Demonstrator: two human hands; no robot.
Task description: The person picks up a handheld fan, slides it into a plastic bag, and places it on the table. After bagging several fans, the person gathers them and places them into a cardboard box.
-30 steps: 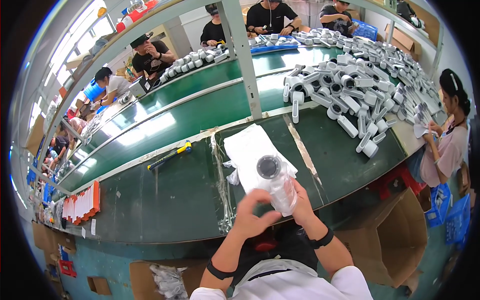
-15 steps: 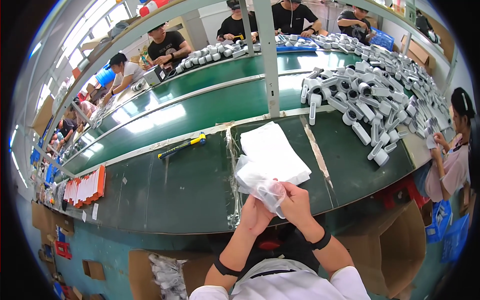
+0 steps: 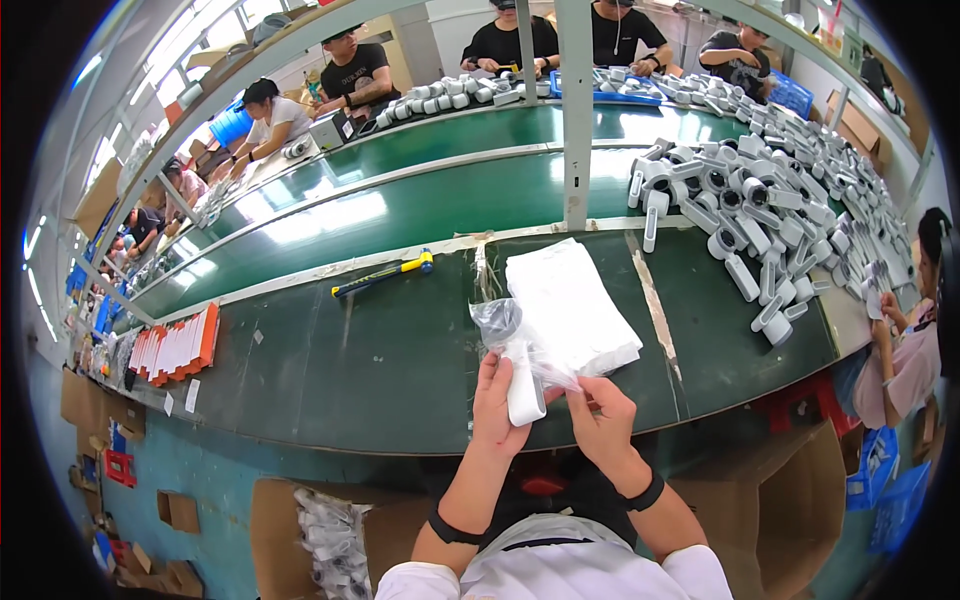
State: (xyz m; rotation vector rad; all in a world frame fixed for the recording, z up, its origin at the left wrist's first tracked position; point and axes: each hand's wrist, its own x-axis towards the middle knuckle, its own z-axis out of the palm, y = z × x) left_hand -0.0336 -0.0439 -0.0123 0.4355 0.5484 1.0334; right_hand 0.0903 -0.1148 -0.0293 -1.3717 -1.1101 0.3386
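The left hand (image 3: pixel 498 400) grips a white handheld device (image 3: pixel 522 375) by its handle, the grey round head pointing away from the person, with a clear plastic bag (image 3: pixel 505 325) drawn over the head. The right hand (image 3: pixel 603 420) pinches the loose lower edge of that bag just right of the handle, fingers closed on the film. Both hands hover over the near edge of the green counter (image 3: pixel 380 360), and the device sits just above that edge.

Everything else is placed from the device. Just beyond it and slightly right lies a stack of white bags (image 3: pixel 575 305), its near corner almost touching the bagged head. Farther right, past a strip of tan tape (image 3: pixel 652 300), a big pile of white devices (image 3: pixel 760 220) spreads to the counter's right end. To the far left of the device, a hammer with a yellow and blue handle (image 3: pixel 385 275) lies near the counter's far rail, and farther left still a row of orange and white cards (image 3: pixel 180 345) sits by the near edge. The stretch of counter between the device and the cards is bare green mat. Below the device, under the counter edge, a cardboard box (image 3: pixel 330 525) holds bagged devices.
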